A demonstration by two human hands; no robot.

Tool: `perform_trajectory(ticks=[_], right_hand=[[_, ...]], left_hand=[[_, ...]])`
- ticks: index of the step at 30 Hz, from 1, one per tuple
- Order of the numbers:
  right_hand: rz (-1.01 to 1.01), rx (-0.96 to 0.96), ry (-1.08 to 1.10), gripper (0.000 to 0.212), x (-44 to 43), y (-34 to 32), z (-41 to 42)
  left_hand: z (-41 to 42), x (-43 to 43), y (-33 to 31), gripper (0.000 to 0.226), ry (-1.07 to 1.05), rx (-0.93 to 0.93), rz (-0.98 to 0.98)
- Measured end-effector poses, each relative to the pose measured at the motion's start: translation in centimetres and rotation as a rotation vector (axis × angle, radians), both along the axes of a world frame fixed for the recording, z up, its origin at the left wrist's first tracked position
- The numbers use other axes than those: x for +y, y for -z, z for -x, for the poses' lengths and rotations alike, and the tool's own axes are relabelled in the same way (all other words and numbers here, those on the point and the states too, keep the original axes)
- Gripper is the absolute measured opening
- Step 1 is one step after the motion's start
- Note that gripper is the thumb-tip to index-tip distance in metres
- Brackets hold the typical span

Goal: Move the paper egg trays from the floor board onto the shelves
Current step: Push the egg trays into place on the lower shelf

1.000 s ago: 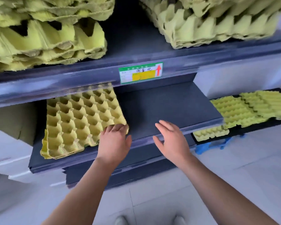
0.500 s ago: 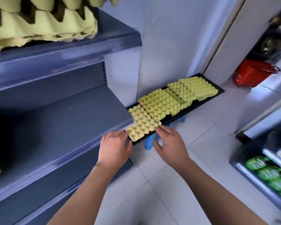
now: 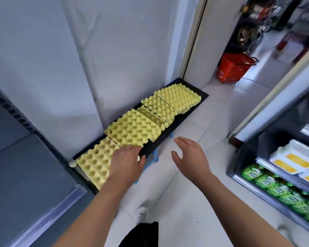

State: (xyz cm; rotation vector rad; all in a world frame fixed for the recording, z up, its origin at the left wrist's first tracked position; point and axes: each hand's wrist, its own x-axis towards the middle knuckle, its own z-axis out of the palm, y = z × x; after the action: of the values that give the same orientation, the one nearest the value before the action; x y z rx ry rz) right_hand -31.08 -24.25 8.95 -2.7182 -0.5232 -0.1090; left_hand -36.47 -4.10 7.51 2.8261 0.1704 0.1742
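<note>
Down by the wall, the flat black floor board [image 3: 180, 118] sits raised on blue supports [image 3: 155, 154] above the pale tiled floor [image 3: 212, 122]. On it runs a row of yellow moulded-paper egg trays, overlapping from near left to far right: nearest tray [image 3: 95, 163], second tray [image 3: 134, 131] lapping its far edge, third tray [image 3: 157, 109], farthest tray [image 3: 178, 97]. Near left, the grey metal shelf [image 3: 25, 175]. Far right, a red plastic basket [image 3: 234, 68] stands on the floor.
</note>
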Motion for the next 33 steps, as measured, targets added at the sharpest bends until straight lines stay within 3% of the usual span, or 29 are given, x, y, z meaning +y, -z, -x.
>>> perform_trajectory(ticks=[9,17,25,33], right_hand=[[-0.041,0.075,0.136,0.045,-1.8,0.1,-17.5],[-0.024,0.138,0.170,0.046,-6.5,2.3,-30.8],[0.028,0.203,0.057,0.045,-12.9,5.9,-47.0],[0.089,0.321,-0.067,0.048,-15.5,12.1,-61.2]], left_hand=[[-20.2,-1.9,-1.3,0.035,0.092,-0.012,0.083],[-33.9,-6.5,1.6,0.034,0.134,0.051,0.109],[-48.0,-13.0,5.3,0.042,-0.035,0.233,0.094],[-58.9,-16.1,10.1,0.050,-0.236,0.401,0.241]])
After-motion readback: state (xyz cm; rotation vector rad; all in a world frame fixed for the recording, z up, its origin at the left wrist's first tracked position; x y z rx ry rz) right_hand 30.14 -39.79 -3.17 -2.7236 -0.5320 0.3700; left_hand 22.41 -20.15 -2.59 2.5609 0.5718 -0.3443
